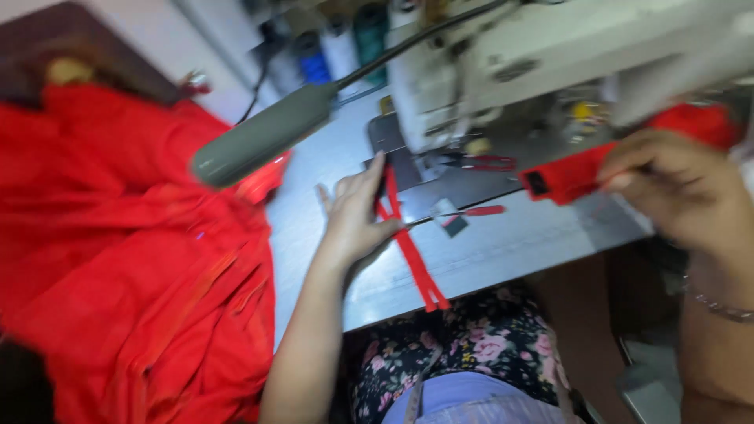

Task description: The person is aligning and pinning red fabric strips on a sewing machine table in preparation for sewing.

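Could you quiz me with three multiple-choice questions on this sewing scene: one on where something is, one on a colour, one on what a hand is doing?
1. Where does the big heap of cloth lie?
A. left of the table
B. on the machine
C. under the lap

2. What colour is the narrow strip under the left hand?
A. blue
B. red
C. white

3. What is the right hand doing?
A. resting flat and empty
B. holding scissors
C. gripping a folded red piece

Answers:
1 A, the red heap spills over the left edge of the grey table.
2 B, the strip is red, running from the fingers down past the table's near edge.
3 C, its fingers close on the end of the red piece, held in front of the sewing machine.
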